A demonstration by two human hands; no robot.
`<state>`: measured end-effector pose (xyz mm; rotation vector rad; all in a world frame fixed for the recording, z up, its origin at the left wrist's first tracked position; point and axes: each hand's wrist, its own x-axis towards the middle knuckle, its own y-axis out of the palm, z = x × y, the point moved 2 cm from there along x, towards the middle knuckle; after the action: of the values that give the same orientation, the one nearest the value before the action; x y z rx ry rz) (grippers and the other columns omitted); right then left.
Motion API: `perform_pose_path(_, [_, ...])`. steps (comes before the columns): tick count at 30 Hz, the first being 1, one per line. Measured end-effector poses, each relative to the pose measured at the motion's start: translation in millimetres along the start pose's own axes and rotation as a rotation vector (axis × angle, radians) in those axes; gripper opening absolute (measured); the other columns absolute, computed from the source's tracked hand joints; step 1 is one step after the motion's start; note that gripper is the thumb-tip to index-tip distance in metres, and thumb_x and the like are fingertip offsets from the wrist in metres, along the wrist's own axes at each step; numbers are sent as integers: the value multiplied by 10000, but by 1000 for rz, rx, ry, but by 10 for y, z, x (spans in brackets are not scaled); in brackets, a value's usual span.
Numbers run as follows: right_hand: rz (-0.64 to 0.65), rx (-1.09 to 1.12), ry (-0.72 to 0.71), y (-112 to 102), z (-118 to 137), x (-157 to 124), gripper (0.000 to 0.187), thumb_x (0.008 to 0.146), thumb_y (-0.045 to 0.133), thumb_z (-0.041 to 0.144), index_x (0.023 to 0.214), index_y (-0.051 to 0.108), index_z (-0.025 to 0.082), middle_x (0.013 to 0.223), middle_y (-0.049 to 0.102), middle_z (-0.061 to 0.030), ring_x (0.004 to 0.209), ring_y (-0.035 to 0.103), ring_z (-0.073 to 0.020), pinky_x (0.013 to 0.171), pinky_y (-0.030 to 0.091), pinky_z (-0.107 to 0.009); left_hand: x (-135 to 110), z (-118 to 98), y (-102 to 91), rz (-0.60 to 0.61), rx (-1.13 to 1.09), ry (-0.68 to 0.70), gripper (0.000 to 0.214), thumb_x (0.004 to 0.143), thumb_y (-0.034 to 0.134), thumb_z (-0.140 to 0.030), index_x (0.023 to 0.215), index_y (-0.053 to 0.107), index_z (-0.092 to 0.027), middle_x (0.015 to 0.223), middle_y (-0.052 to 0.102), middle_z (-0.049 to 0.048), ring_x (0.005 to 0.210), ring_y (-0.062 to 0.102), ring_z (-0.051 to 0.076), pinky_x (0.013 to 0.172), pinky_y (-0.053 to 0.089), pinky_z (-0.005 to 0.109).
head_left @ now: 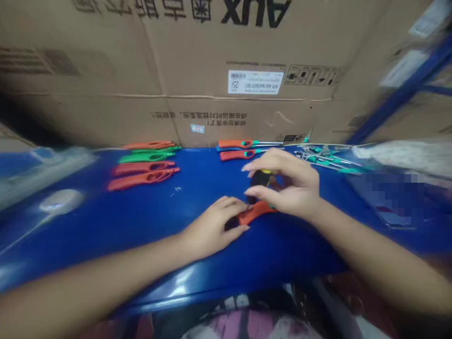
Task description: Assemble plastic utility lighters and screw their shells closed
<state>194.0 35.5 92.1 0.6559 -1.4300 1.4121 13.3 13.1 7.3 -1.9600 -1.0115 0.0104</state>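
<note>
My left hand [221, 223] is closed on the near end of an orange lighter body [256, 213] lying on the blue table. In my right hand [293, 183] is a short screwdriver with a black and yellow handle [260, 180], gripped between thumb and fingers. The screwdriver points down at the lighter body, near my left fingertips; its tip is too blurred to make out. A bit of green shows at the lighter's right end, partly behind my right hand.
Orange and green lighter bodies [144, 179] lie at the left. Assembled lighters with metal rods [236, 155] lie at the back. Several rods with green parts [328, 161] are at right. Tiny screws [176, 189] lie left of centre. A cardboard box [197, 56] walls the back of the blue table [151, 221].
</note>
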Motion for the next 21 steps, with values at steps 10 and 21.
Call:
perform_pose_path(10, [165,200,120,-8,93,-16,182,913,677,276,1064,697,177,898,709,-44,750,627,-133,665,539,-253,6,-15,6,17,20,-31,243,937,651,-289,1158,651,-188,1150,671,69,1055,599,235,966,496,409])
perform_pose_path(21, [229,169,113,-39,111,32,201,934,647,284,1104,695,189,930,716,-48,723,614,-129,696,548,-270,7,-3,12,24,17,-47,273,936,650,-303,1181,653,-181,1152,672,78,1062,597,244,971,492,420])
